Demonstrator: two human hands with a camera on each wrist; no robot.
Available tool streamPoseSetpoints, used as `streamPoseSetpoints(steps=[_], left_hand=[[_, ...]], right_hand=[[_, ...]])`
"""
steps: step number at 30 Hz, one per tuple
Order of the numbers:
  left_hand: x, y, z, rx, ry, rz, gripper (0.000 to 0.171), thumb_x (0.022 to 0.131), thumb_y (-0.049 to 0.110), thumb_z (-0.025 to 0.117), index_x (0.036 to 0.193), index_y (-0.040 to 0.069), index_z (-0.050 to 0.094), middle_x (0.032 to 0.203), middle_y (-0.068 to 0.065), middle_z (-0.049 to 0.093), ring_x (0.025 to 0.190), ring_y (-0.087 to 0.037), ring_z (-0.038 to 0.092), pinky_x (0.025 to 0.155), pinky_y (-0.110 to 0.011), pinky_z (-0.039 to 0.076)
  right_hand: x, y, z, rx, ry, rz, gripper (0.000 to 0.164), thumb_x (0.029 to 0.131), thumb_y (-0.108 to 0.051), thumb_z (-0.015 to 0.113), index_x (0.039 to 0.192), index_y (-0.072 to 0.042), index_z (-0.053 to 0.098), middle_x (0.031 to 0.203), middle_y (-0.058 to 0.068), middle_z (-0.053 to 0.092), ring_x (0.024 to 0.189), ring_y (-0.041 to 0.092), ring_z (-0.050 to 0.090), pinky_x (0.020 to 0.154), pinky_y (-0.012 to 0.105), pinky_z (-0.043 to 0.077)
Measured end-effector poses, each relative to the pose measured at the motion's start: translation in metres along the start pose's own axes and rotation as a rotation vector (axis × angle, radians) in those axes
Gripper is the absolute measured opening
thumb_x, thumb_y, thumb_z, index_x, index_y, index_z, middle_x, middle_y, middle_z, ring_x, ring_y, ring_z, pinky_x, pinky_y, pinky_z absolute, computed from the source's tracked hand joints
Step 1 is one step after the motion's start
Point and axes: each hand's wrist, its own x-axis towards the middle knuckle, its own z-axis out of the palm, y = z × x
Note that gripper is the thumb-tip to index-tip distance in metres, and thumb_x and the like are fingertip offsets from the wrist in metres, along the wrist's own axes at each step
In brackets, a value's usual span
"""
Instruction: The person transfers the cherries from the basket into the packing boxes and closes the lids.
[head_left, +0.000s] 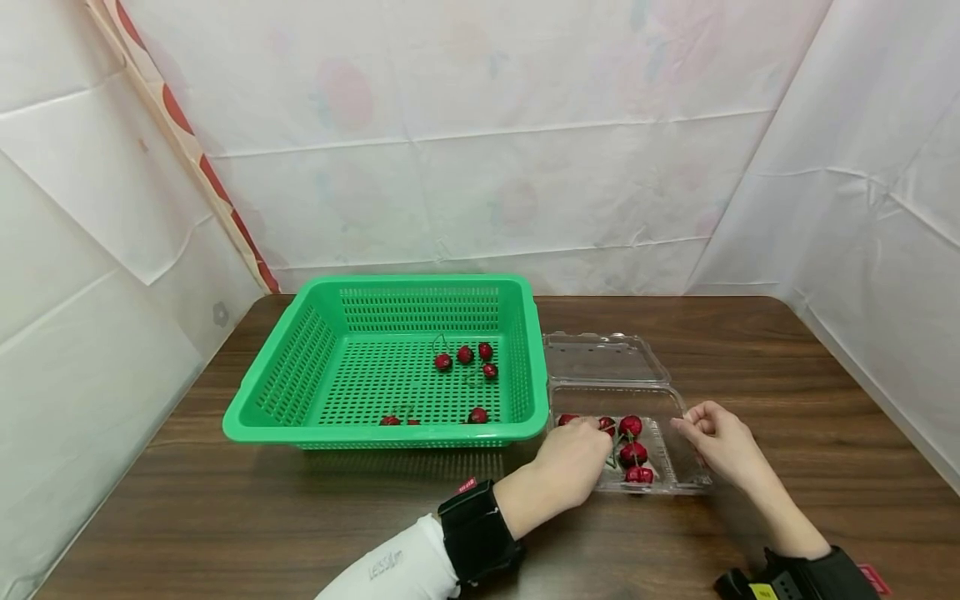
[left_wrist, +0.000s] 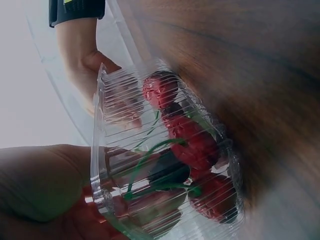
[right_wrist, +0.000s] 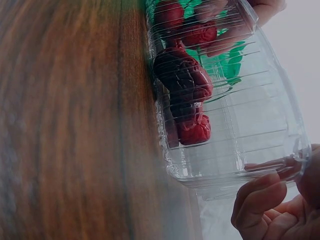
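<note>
A clear plastic clamshell box [head_left: 686, 479] lies on the table with its lid [head_left: 603, 360] folded back. Several dark red cherries [head_left: 633, 454] with green stems sit inside it, mostly in its middle and left part. Over the box's left side reaches my left hand [head_left: 573, 460], its curled fingers down among the fruit. In the right wrist view these fingers pinch a cherry [right_wrist: 200, 35] close to the box floor. My right hand [head_left: 726, 443] holds the box's right rim between thumb and fingers.
Left of the box stands a green plastic basket [head_left: 386, 435], with several cherries [head_left: 465, 355] on its slotted floor. Its right side comes close to the box. White sheeting [head_left: 480, 200] hangs behind and beside the wooden table [head_left: 337, 517].
</note>
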Motion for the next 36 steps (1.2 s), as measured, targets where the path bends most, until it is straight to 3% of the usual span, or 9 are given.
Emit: streamPoseSetpoints(steps=[11,22,32,36], left_hand=[[-0.002,0.001,-0.001,0.003,-0.042,-0.013,0.022,0.083,0.008,0.059,0.064,0.018,0.064,0.081,0.001,0.058,0.068,-0.013,0.055,0.051,-0.024,0.046],[-0.011,-0.001,-0.012,-0.018,0.041,0.020,0.008,0.081,0.013,0.061,0.074,0.015,0.065,0.078,0.002,0.055,0.065,-0.010,0.054,0.049,-0.022,0.044],[-0.024,-0.007,-0.036,-0.007,0.069,0.037,0.006,0.082,0.018,0.062,0.081,0.012,0.064,0.076,0.002,0.054,0.067,-0.009,0.053,0.055,-0.017,0.043],[-0.029,-0.012,-0.045,0.004,0.113,0.047,0.007,0.082,0.017,0.063,0.085,0.010,0.065,0.073,0.002,0.054,0.066,-0.008,0.052,0.057,-0.015,0.043]], right_hand=[[-0.001,0.000,0.000,-0.001,0.000,-0.001,0.029,0.090,-0.027,0.053,0.088,0.001,0.046,0.053,0.000,0.043,0.041,0.013,0.042,0.040,0.028,0.038],[-0.001,0.000,0.000,-0.002,-0.005,-0.010,0.030,0.090,-0.028,0.053,0.088,0.001,0.045,0.053,0.000,0.043,0.041,0.013,0.042,0.040,0.028,0.038],[0.000,0.001,0.000,-0.003,-0.005,-0.013,0.029,0.090,-0.027,0.053,0.088,0.001,0.045,0.053,0.000,0.043,0.041,0.012,0.042,0.040,0.028,0.037],[0.000,0.001,0.000,-0.003,-0.010,-0.010,0.030,0.090,-0.027,0.052,0.088,0.001,0.045,0.052,0.000,0.043,0.041,0.013,0.042,0.040,0.028,0.037]])
